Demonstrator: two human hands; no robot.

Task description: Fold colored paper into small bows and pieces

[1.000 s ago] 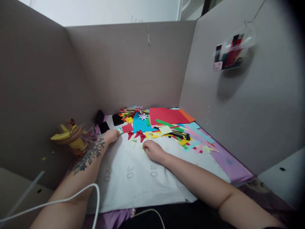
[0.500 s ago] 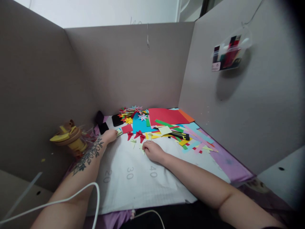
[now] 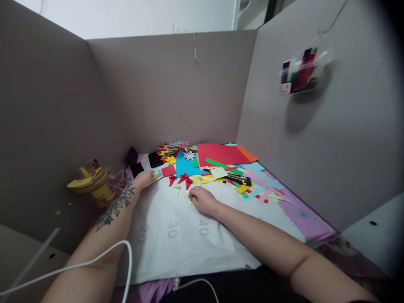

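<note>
My left hand (image 3: 144, 179) is closed on a small stack of pale and green paper squares (image 3: 157, 175), just left of a red paper square (image 3: 168, 170). My right hand (image 3: 202, 199) rests on the white sheet with its fingers curled together. A bit of pale yellow-green folded paper (image 3: 189, 196) pokes out at the fingertips. Between the hands and a little behind them lie small red folded pieces (image 3: 185, 178) and another pale yellow folded piece (image 3: 177, 187).
Folded paper stars (image 3: 171, 160) are heaped at the back beside a black phone (image 3: 155, 160). Red card sheets (image 3: 222, 154), loose strips (image 3: 260, 184) and a black and yellow cutter (image 3: 239, 179) lie right. A yellow-brown container (image 3: 102, 187) stands left; a white cable (image 3: 128, 256) crosses in front.
My left hand has shifted slightly left and down with the paper squares, tilting them a little. The right hand has stayed in place.
</note>
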